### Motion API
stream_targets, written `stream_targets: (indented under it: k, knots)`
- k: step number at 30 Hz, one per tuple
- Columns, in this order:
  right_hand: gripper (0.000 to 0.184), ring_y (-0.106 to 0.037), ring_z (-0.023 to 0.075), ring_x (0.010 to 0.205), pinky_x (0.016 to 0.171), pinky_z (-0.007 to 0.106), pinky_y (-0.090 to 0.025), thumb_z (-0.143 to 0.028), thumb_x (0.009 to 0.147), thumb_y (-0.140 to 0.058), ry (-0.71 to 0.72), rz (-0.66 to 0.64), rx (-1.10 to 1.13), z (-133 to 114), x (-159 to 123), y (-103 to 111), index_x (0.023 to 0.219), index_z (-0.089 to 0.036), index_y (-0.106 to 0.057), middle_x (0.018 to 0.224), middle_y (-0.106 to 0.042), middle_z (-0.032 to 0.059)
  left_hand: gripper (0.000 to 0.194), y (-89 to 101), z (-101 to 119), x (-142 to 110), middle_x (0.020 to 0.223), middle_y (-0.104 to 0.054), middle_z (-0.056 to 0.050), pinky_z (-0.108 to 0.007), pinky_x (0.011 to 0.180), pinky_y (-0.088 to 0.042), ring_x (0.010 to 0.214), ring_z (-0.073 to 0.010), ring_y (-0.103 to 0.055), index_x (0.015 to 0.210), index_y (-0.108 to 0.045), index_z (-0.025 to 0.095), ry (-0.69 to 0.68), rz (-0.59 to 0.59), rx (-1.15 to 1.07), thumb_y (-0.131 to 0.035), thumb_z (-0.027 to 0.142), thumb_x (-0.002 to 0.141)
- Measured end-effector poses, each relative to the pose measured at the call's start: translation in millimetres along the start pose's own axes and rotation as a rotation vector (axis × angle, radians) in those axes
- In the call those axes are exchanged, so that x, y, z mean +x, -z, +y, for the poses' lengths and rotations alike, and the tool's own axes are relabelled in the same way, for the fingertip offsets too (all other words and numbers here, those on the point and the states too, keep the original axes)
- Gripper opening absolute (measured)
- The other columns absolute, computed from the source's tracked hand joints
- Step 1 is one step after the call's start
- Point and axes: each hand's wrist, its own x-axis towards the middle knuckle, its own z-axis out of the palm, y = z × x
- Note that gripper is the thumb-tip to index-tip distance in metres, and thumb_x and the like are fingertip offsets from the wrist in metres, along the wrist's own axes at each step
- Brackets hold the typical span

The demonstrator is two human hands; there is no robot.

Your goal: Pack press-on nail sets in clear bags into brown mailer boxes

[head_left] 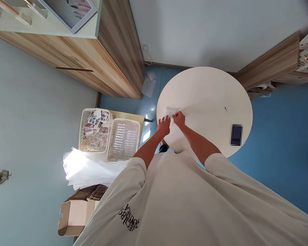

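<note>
On the left side of the round white table [207,92] lies a small whitish, translucent sheet or packet [170,111]; its exact kind is too small to make out. My left hand [164,126] rests at its near left edge with the fingers stretched out, a ring on one of them. Curled closed, my right hand [179,119] pinches the near right corner of the same piece. Both hands are close together, near the table's left rim.
A dark, blurred-out object [236,135] lies at the table's right. To the left stand a white basket of small packets [94,131] and another of clear plastic pieces [124,140]. Beside them are white sheets [92,169] and cardboard boxes [75,215]. A wooden cabinet [120,48] rises behind.
</note>
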Motion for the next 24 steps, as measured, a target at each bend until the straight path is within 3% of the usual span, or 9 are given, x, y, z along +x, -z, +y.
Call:
stream_targets:
  k: [4,8,16,20,24]
  knots:
    - [0.017,-0.065,0.0213,0.092,0.078,0.031,-0.048,-0.034,0.102,-0.059,0.045,-0.001,-0.041,3,-14,9,0.115,-0.023,-0.06,0.109,-0.072,0.0073,0.084,2.6,6,-1,0.177,-0.03,-0.014,-0.063,0.134,-0.013,0.166,-0.0376,-0.021,0.17,-0.033,0.02,0.017,0.033,0.003,-0.053,0.014,0.088]
    - [0.011,-0.064,0.021,0.094,0.077,0.03,-0.047,-0.029,0.104,-0.053,0.108,-0.04,-0.073,17,-32,30,0.109,-0.024,-0.062,0.114,-0.071,0.0082,0.082,1.6,13,-16,0.179,-0.024,-0.014,-0.059,0.134,-0.018,0.166,-0.0346,-0.022,0.168,-0.035,0.018,0.014,0.068,0.055,-0.048,0.009,0.088]
    - [0.014,-0.064,0.0213,0.097,0.077,0.031,-0.049,-0.021,0.102,-0.051,0.243,-0.104,-0.111,59,-69,70,0.1,-0.023,-0.065,0.116,-0.07,0.008,0.077,-20.1,44,-76,0.18,-0.022,-0.014,-0.057,0.135,-0.017,0.166,-0.0343,-0.02,0.167,-0.037,0.017,0.118,0.176,0.013,-0.049,0.013,0.091]
    - [0.014,-0.065,0.0209,0.099,0.082,0.031,-0.051,-0.019,0.1,-0.054,0.341,-0.123,-0.133,72,-89,73,0.099,-0.023,-0.067,0.115,-0.071,0.0076,0.075,-26.9,54,-108,0.179,-0.024,-0.014,-0.055,0.135,-0.019,0.166,-0.0328,-0.022,0.166,-0.037,0.019,0.137,0.257,0.03,-0.049,0.014,0.092]
    - [0.014,-0.066,0.0203,0.102,0.086,0.03,-0.052,-0.017,0.099,-0.055,0.423,-0.145,-0.158,64,-109,70,0.099,-0.022,-0.069,0.114,-0.072,0.0073,0.074,-18.8,52,-134,0.178,-0.028,-0.014,-0.055,0.134,-0.021,0.164,-0.0325,-0.025,0.165,-0.039,0.02,0.153,0.322,0.062,-0.049,0.012,0.092]
